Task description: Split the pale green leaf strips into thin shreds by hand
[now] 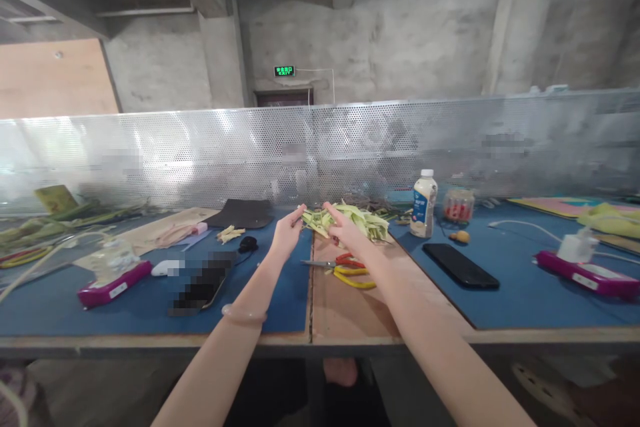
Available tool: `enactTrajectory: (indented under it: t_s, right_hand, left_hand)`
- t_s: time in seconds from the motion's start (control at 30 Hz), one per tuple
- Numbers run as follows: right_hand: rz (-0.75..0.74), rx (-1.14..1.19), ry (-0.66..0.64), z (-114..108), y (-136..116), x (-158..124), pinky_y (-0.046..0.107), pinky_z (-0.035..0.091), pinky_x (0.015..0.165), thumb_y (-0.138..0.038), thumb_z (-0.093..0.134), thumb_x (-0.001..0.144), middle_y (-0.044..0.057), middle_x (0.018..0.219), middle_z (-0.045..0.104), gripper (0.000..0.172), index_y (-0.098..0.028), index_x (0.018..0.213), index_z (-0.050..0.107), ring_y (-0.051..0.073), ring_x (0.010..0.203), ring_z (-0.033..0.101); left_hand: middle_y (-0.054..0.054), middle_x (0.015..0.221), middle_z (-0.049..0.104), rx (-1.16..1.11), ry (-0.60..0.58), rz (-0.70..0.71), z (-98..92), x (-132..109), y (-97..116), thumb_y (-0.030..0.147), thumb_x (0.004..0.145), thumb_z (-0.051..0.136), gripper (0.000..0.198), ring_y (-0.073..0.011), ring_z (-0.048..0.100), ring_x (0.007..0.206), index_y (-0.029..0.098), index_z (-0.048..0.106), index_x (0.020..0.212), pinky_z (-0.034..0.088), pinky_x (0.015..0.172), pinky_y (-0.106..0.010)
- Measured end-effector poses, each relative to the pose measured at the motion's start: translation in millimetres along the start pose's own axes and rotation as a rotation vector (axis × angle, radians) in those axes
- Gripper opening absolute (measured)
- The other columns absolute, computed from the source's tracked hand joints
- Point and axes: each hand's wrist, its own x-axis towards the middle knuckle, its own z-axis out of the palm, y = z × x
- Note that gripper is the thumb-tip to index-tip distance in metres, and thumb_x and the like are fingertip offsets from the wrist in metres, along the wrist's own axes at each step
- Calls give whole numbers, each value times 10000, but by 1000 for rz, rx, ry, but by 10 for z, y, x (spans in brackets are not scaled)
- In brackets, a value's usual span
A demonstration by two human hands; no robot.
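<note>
Head view: leaf strips (367, 221) lie heaped near the table's (340, 312) far edge, long axes running left-right. Left hand (287, 235) pinches narrow at their left end; right hand (345, 227) rests wide atop them, nearer the heap.

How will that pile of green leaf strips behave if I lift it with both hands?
The leaf strips look thin and long, so they would likely flop and droop. They lie loose, unbound, so some may slip out between the left hand and right hand. Probably very light.
</note>
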Motion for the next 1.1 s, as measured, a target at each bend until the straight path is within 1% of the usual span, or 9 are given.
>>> enactTrajectory:
  t_s: [0.1,0.17,0.23,0.3,0.5,0.67,0.8,0.9,1.1]
  right_hand:
    - [-13,-23,19,-33,41,5,183,332,446,-81,417,628,-55,582,486,780,-224,1363,201,60,442,357]
    - [-5,-39,17,-70,90,11,182,322,441,-88,417,635,-74,518,425,772,-228,1363,201,65,424,349]
    - [19,-63,-1,-111,141,18,184,320,442,-89,417,638,-79,493,397,773,-227,1366,195,69,415,347]
    - [37,-106,-14,-143,178,26,186,322,448,-89,422,642,-75,503,410,771,-227,1366,196,70,417,354]
    - [64,-215,-9,-130,149,11,183,339,475,-83,422,673,-77,522,407,765,-233,1375,156,64,435,381]
    - [39,-230,-30,-88,43,-40,177,360,489,-73,411,691,-84,538,403,761,-258,1375,133,56,444,388]
    - [28,-242,-55,-99,18,-43,180,379,503,-71,404,691,-82,553,426,754,-276,1370,148,60,461,413]
    - [23,-240,-91,-136,44,-28,178,379,504,-52,405,675,-82,533,426,771,-254,1373,146,63,464,419]
    - [-1,-292,-108,-212,37,-42,188,402,526,-32,406,672,-93,501,367,746,-256,1358,219,43,427,352]
  left_hand:
    - [-69,1155,577,121,-19,44,-32,0,6,106,748,443,468,-144,598,787,178,497,1207,476,680,-249]
    - [-62,1010,646,250,-36,86,-63,-8,29,102,750,430,463,-133,593,692,182,508,1199,468,671,-259]
    - [-46,872,671,370,-63,137,-90,-23,55,102,757,417,454,-148,595,702,192,517,1191,460,697,-275]
    - [-38,837,667,425,-96,178,-104,-40,75,100,761,408,461,-168,599,786,203,506,1200,452,739,-287]
    - [-33,909,659,406,-124,174,-99,-62,89,63,727,426,539,-178,574,947,190,442,1250,432,839,-307]
    - [-34,1106,602,376,-157,182,-94,-61,75,49,710,418,619,-176,496,1097,178,340,1311,371,948,-313]
    - [-44,1352,374,345,-201,172,-75,-54,16,55,723,392,655,-176,364,1223,155,240,1352,272,1029,-314]
    - [-25,1418,222,342,-240,169,-68,-43,-38,60,736,367,658,-163,236,1286,153,197,1365,190,1064,-306]
    - [-7,1406,253,423,-261,221,-108,-36,-85,36,731,330,651,-129,233,1285,163,221,1360,180,1072,-283]
